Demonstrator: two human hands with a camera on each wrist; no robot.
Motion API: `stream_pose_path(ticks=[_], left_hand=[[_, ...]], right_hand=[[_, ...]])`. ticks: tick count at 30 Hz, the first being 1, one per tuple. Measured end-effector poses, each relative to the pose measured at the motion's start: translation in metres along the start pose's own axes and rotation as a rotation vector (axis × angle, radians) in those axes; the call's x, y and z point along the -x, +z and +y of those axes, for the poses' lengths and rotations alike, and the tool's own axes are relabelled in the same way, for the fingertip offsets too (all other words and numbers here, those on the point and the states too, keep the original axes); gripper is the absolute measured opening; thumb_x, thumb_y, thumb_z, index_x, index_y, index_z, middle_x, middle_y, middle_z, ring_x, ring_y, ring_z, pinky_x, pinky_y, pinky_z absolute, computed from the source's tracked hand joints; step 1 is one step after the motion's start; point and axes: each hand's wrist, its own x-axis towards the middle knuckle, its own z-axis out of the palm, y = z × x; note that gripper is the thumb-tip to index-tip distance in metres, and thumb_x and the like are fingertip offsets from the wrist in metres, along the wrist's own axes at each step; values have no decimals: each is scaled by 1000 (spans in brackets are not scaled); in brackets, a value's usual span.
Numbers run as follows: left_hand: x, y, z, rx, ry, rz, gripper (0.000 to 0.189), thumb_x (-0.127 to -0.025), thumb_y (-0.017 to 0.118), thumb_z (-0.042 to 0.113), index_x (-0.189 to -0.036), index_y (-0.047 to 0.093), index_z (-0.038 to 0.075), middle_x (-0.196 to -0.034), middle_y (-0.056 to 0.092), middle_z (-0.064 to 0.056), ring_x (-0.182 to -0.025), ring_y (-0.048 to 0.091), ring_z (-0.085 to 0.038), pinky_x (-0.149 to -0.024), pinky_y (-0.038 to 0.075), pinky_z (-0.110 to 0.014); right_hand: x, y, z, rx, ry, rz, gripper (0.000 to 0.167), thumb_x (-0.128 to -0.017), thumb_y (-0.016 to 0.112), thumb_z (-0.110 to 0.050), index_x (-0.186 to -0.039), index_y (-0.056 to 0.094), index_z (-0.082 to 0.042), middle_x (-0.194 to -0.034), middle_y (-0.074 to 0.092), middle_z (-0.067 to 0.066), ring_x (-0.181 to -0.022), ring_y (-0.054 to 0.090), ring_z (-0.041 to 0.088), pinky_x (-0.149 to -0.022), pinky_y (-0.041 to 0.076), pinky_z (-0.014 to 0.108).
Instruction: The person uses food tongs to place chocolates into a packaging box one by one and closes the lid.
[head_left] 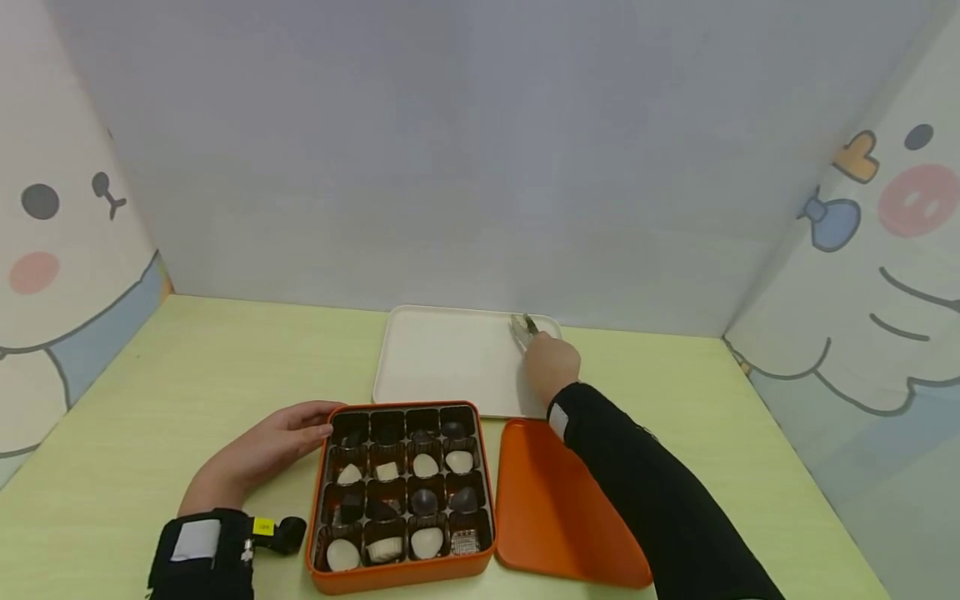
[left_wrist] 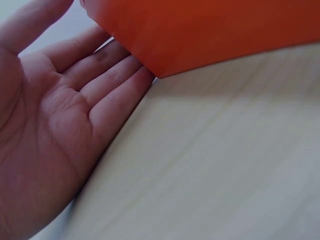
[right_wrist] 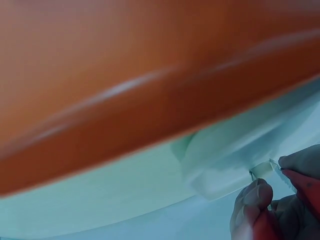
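An orange box (head_left: 408, 575) with a dark divided insert holds several dark and white chocolates (head_left: 425, 465). My left hand (head_left: 273, 446) rests against its far left corner; in the left wrist view, extended fingers (left_wrist: 112, 87) touch the orange side. Over the right end of a white tray (head_left: 442, 358), my right hand (head_left: 553, 367) grips tongs (head_left: 519, 333). Red grips (right_wrist: 305, 192) show in the right wrist view, with a small cream-coloured piece (right_wrist: 261, 170) between the tips. Whether that piece touches the tray I cannot tell.
An orange lid (head_left: 551, 517) lies right of the box, partly under my right forearm. The compartment at the box's near right corner shows its bare ridged bottom (head_left: 465, 542). A grey wall (head_left: 480, 167) stands behind the tray, with cartoon-printed panels at both sides.
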Motion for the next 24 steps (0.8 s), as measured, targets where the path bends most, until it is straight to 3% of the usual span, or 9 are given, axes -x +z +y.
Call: stream_pose_path(ticks=[5,10,17,24], left_hand=[[0,-1,1,7,2,-11,55,-102,54,24,-144,36,-7,-143,41,-26,-131,42,-28,-97,41,-21],[-3,-4,0,7,10,-10,54,-102,54,23,-143,38,-7,-141,45,-25,-123,50,-16,-97,42,-22],[-3,-6,-3,-1,33,-26,55,-103,52,20,-143,33,-12,-142,41,-28,-120,50,-8,-96,41,-19],[-4,-10,-6,4,13,-11,57,-103,53,22,-145,33,-11,-144,38,-28,-120,48,-5,-96,41,-19]], right_hand=[[0,3,-1,-9,6,-4,23,-103,50,-18,-108,58,2,-68,54,8,-58,59,17,-53,54,32],[7,7,2,72,-36,-25,24,-101,54,-18,-115,59,1,-72,53,8,-56,57,18,-51,52,32],[36,9,6,147,-104,-27,23,-101,56,-19,-109,59,2,-70,51,8,-52,53,18,-47,50,30],[65,13,13,314,-198,4,27,-97,63,-24,-101,58,2,-62,49,7,-45,49,16,-43,48,28]])
